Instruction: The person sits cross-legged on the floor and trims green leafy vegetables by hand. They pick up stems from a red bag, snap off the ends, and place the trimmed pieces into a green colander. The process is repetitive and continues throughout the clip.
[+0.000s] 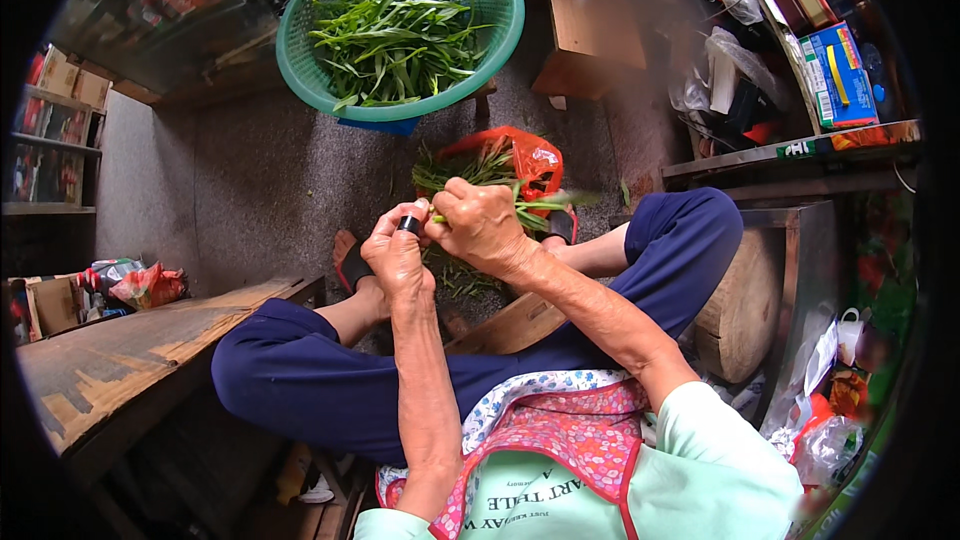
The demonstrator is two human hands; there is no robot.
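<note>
My two hands meet in front of my knees over a small bunch of green vegetable stems (540, 205). My right hand (482, 225) is closed around the bunch, whose stems stick out to its right. Fingers of my left hand (395, 252) pinch at the bunch's left end, and a black band circles one of them. Just beyond the hands, a red plastic bag (540, 158) lies open on the floor with more greens (480, 165) by it. Farther off, a green plastic colander (508, 40) holds a heap of long leafy greens (400, 35).
Loose green bits (460, 278) lie on the grey floor (250, 165) between my feet. A wooden bench (150, 350) stands at left, a brown wooden box (590, 25) beyond at right. Cluttered shelves (790, 155) line the right side; a round wooden block (742, 310) sits beside my right knee.
</note>
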